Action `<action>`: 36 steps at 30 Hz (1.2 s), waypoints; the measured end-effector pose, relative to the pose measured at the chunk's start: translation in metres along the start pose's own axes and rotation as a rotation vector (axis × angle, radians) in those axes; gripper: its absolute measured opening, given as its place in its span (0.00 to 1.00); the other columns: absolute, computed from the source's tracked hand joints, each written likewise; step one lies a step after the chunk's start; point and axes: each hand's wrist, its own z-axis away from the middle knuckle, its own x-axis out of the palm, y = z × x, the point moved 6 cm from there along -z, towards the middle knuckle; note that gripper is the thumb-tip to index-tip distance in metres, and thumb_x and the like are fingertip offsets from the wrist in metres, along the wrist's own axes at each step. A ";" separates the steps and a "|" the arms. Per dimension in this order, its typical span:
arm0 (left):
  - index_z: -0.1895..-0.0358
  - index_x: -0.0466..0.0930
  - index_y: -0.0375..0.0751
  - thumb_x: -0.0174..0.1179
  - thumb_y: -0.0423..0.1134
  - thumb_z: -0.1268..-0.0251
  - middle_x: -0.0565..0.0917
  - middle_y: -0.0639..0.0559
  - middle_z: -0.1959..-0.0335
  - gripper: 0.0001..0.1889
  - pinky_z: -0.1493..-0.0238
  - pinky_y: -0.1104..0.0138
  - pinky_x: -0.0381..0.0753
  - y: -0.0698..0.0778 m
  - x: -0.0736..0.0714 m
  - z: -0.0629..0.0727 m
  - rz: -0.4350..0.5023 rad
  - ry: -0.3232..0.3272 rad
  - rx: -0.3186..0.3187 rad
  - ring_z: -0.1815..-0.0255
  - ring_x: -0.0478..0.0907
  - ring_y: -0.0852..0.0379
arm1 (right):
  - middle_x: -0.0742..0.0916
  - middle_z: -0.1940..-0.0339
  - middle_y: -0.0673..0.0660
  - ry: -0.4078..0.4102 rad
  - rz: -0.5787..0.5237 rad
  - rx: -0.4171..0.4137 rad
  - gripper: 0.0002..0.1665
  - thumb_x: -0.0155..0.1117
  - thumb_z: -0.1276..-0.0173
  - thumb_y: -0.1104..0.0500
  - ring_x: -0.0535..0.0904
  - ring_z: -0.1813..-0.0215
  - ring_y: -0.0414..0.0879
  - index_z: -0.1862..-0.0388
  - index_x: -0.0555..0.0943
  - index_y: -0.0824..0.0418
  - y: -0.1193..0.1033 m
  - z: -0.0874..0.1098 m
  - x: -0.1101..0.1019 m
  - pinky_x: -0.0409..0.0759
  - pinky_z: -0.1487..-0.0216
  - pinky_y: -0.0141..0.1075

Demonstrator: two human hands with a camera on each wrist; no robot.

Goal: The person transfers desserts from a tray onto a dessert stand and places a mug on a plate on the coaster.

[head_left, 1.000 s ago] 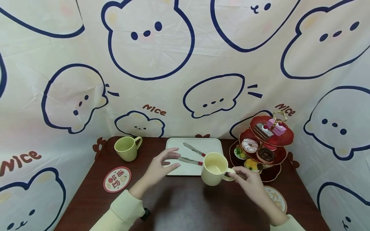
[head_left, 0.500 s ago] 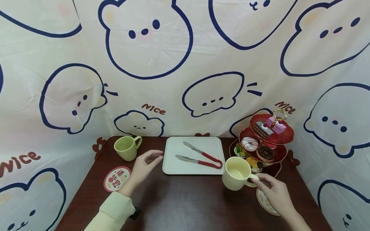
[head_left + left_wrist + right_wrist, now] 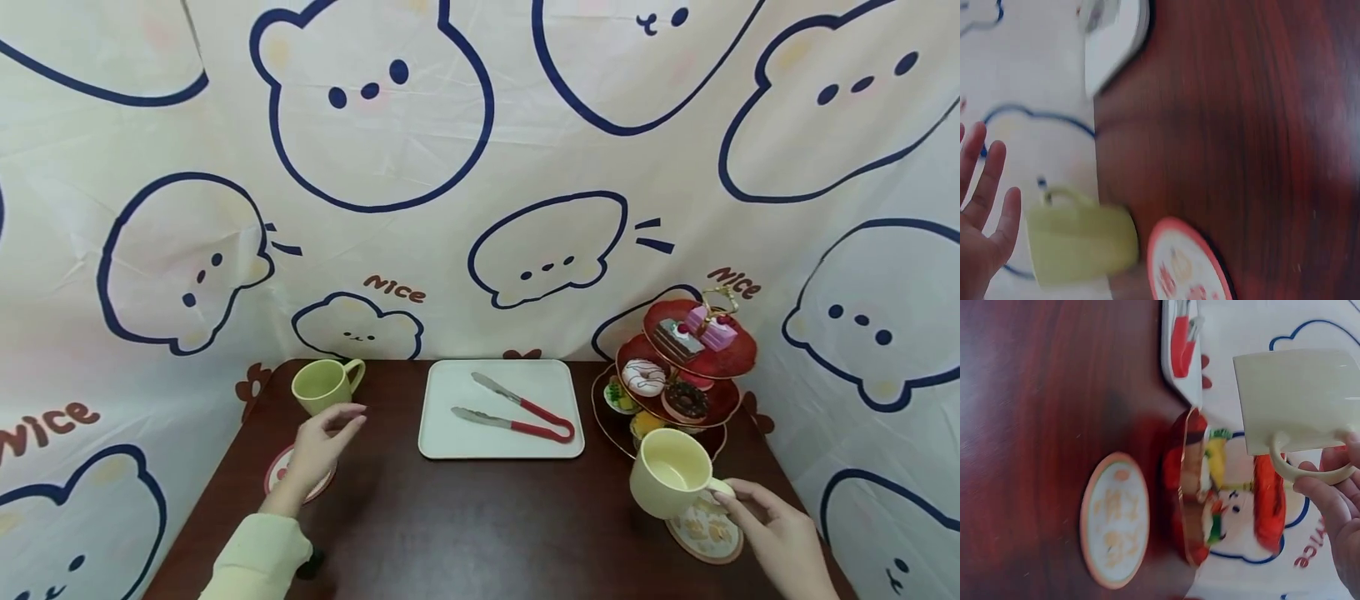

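My right hand [image 3: 780, 533] grips a pale yellow mug [image 3: 670, 473] by its handle, off the table, above and behind a round coaster [image 3: 707, 533] with an orange-edged pattern. In the right wrist view the fingers curl through the handle of the mug [image 3: 1300, 400]. My left hand [image 3: 318, 450] holds nothing; its fingers are relaxed, just in front of a green mug [image 3: 321, 385] that stands at the back left. That hand partly covers a red-rimmed coaster [image 3: 277, 468]. The left wrist view shows the left hand [image 3: 985, 219] apart from the green mug [image 3: 1082, 244].
A white tray [image 3: 442, 442] at the back middle bears red-handled tongs [image 3: 536, 418]. At the right stands a tiered red stand [image 3: 738, 358] with toy cakes and doughnuts. A patterned cloth [image 3: 555, 167] hangs behind the dark wooden table [image 3: 480, 533].
The yellow mug, in my right hand, has moved right from in front of the tray to the right-hand coaster. My left hand has drawn back leftward, toward the green mug.
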 end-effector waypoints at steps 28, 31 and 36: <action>0.27 0.52 0.15 0.51 0.43 0.24 0.58 0.14 0.33 0.36 0.31 0.35 0.59 -0.110 -0.059 0.029 -0.277 -0.024 -0.619 0.32 0.55 0.18 | 0.89 0.61 0.66 0.032 -0.231 0.373 0.28 0.67 0.26 0.58 0.81 0.70 0.30 0.40 0.75 0.80 0.106 -0.001 0.012 0.87 0.63 0.39; 0.28 0.54 0.16 0.51 0.43 0.25 0.58 0.14 0.33 0.35 0.31 0.33 0.54 -0.111 -0.059 0.029 -0.316 -0.028 -0.628 0.32 0.51 0.16 | 0.89 0.59 0.67 0.044 -0.223 0.376 0.29 0.67 0.26 0.57 0.80 0.70 0.29 0.39 0.75 0.80 0.113 -0.004 0.015 0.87 0.64 0.38; 0.29 0.53 0.13 0.50 0.43 0.25 0.59 0.15 0.31 0.36 0.30 0.33 0.50 -0.114 -0.058 0.032 -0.326 -0.054 -0.654 0.32 0.51 0.17 | 0.88 0.56 0.71 0.037 -0.202 0.380 0.28 0.67 0.27 0.58 0.83 0.68 0.36 0.40 0.75 0.80 0.119 -0.008 0.016 0.87 0.64 0.40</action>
